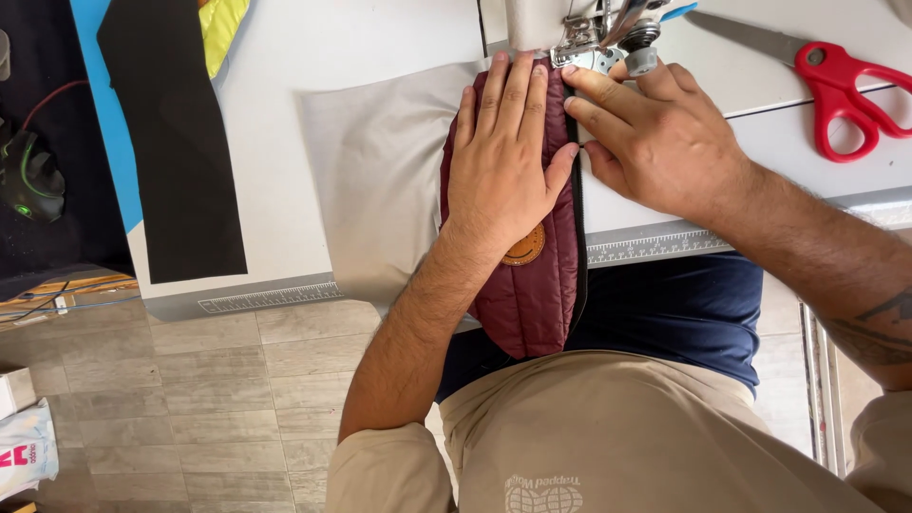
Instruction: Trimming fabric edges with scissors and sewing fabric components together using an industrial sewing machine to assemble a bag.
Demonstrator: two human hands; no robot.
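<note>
My left hand (503, 152) lies flat, fingers together, on a maroon quilted fabric piece (532, 294) with a round tan patch (525, 247). My right hand (646, 133) presses the black zipper edge (577, 218) of that piece just right of it, fingertips next to the sewing machine's presser foot (594, 47). A grey fabric sheet (375, 180) lies under the maroon piece. The maroon piece hangs over the table's front edge toward my lap.
Red-handled scissors (836, 85) lie at the right on the white sewing table (285, 57). A black fabric strip (171, 142) over blue material (114, 142) is on the left. A ruler strip (655, 247) runs along the table edge. Tiled floor (190, 399) lies below.
</note>
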